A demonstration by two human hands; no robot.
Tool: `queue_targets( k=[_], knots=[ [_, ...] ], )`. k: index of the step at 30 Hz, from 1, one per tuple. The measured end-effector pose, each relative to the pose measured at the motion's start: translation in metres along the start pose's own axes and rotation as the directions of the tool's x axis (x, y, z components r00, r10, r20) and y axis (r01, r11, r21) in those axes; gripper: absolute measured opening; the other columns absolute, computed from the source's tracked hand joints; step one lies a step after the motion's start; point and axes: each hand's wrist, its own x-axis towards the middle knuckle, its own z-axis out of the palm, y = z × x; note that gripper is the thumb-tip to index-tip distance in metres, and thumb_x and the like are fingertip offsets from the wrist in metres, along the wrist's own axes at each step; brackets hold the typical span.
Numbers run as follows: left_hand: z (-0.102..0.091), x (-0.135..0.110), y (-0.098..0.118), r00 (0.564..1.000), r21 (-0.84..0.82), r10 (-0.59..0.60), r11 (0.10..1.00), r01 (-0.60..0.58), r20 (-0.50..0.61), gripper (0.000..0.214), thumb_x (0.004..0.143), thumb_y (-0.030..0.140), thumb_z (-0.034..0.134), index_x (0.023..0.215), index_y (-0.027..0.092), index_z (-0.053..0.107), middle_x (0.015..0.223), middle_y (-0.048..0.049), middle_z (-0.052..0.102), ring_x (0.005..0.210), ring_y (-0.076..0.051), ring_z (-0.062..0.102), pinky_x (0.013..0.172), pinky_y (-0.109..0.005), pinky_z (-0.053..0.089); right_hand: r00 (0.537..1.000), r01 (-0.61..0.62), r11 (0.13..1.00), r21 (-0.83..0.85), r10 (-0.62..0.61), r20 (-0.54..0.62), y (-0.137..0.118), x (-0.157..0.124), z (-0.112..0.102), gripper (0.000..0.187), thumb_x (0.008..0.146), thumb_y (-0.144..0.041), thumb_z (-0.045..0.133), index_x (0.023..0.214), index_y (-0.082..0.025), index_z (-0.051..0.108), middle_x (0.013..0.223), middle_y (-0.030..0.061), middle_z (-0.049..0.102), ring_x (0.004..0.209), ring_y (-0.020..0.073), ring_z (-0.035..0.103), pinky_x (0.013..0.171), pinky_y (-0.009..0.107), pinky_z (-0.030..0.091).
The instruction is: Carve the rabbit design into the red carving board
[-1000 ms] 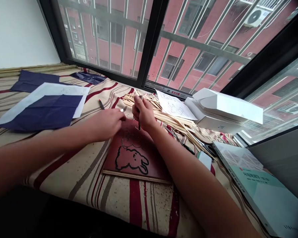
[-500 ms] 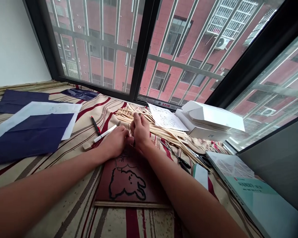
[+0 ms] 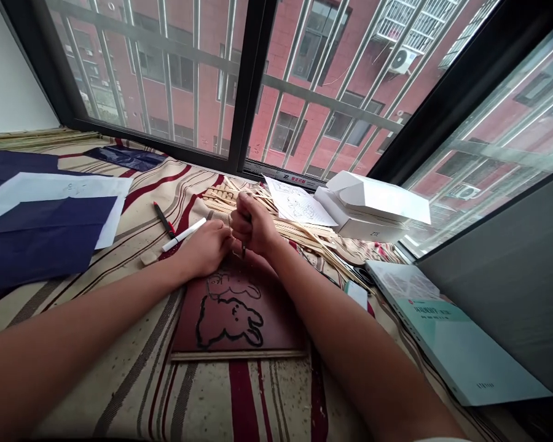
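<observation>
A reddish-brown board (image 3: 276,307) lies on the striped cloth, with dark outlines of cartoon animals on its face; the lower outline is thick, the upper one thinner. My right hand (image 3: 253,224) is closed in a fist over the board's far part. From below the fist a thin dark tool tip (image 3: 244,250) points down; the rest of the tool is hidden in the hand. Beside it, my left hand (image 3: 209,245) rests at the board's far left with curled fingers. What those fingers hold, if anything, is hidden.
Left of the board lie a white pen (image 3: 184,234), a black-and-red pen (image 3: 164,220), a small beige block (image 3: 150,258) and dark blue sheets (image 3: 41,239). Beyond are wooden strips (image 3: 299,228), a drawing sheet (image 3: 299,202) and a white box (image 3: 373,209). A book (image 3: 447,331) lies right.
The view has shifted, so the scene sits higher and farther left. My right fist has turned and lifted a little, baring the tool tip and more of the upper drawing.
</observation>
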Motion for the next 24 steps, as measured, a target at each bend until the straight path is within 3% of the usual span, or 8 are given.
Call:
queue_targets(
  k=[2, 6, 11, 17, 20, 24],
  knots=[
    [0.001, 0.000, 0.003, 1.000, 0.018, -0.015, 1.000, 0.015, -0.005, 0.040, 0.108, 0.025, 0.040, 0.099, 0.011, 0.076, 0.109, -0.0195, 0.074, 0.106, -0.033, 0.069, 0.100, -0.050, 0.056, 0.999, 0.009, 1.000, -0.017, -0.009, 0.033, -0.010, -0.003, 0.000, 0.065, 0.092, -0.071, 0.075, 0.070, -0.026, 0.033, 0.047, -0.0118, 0.029, 0.043, 0.0060, 0.016, 0.040, 0.021, 0.016],
    [0.003, 0.001, 0.009, 1.000, 0.043, -0.030, 0.999, 0.031, -0.008, 0.037, 0.106, 0.023, 0.042, 0.105, 0.010, 0.077, 0.113, -0.0207, 0.074, 0.110, -0.035, 0.069, 0.105, -0.051, 0.055, 0.985, 0.175, 0.984, -0.035, -0.175, 0.002, -0.023, -0.007, 0.003, 0.065, 0.086, -0.068, 0.083, 0.069, -0.025, 0.038, 0.050, -0.0105, 0.038, 0.043, 0.0048, 0.023, 0.039, 0.020, 0.019],
    [0.003, 0.009, 0.010, 1.000, 0.031, -0.022, 0.999, 0.021, 0.020, 0.029, 0.099, 0.015, 0.049, 0.101, 0.013, 0.078, 0.111, -0.0183, 0.075, 0.106, -0.033, 0.071, 0.100, -0.048, 0.058, 0.979, 0.169, 0.976, -0.137, -0.183, -0.094, -0.010, -0.007, 0.001, 0.074, 0.078, -0.087, 0.078, 0.066, -0.025, 0.040, 0.049, -0.0086, 0.044, 0.040, 0.0051, 0.028, 0.036, 0.022, 0.021],
    [0.000, 0.012, 0.008, 1.000, -0.001, 0.006, 1.000, -0.006, 0.002, 0.030, 0.094, 0.010, 0.050, 0.099, 0.014, 0.079, 0.111, -0.0153, 0.077, 0.109, -0.030, 0.072, 0.105, -0.045, 0.058, 0.959, 0.217, 0.972, -0.093, -0.230, -0.166, 0.007, -0.003, 0.001, 0.076, 0.078, -0.088, 0.078, 0.066, -0.024, 0.040, 0.051, -0.0107, 0.036, 0.044, 0.0046, 0.027, 0.041, 0.022, 0.024],
    [0.000, 0.012, 0.007, 0.999, -0.019, 0.033, 0.999, -0.033, -0.008, 0.028, 0.090, 0.008, 0.053, 0.097, 0.016, 0.079, 0.108, -0.0130, 0.079, 0.107, -0.028, 0.072, 0.104, -0.042, 0.059, 0.973, 0.198, 0.976, -0.085, -0.207, -0.105, 0.011, -0.002, 0.005, 0.078, 0.077, -0.092, 0.076, 0.065, -0.024, 0.038, 0.051, -0.0104, 0.034, 0.045, 0.0047, 0.026, 0.042, 0.022, 0.023],
    [0.001, 0.012, 0.004, 0.998, -0.028, 0.058, 0.998, -0.058, -0.013, 0.027, 0.092, 0.006, 0.050, 0.093, 0.012, 0.077, 0.107, -0.0172, 0.079, 0.100, -0.030, 0.073, 0.093, -0.042, 0.060, 0.974, 0.226, 0.972, -0.067, -0.228, -0.020, 0.010, -0.004, 0.009, 0.079, 0.075, -0.089, 0.081, 0.062, -0.025, 0.038, 0.050, -0.0099, 0.033, 0.044, 0.0042, 0.025, 0.042, 0.023, 0.021]
  ],
)
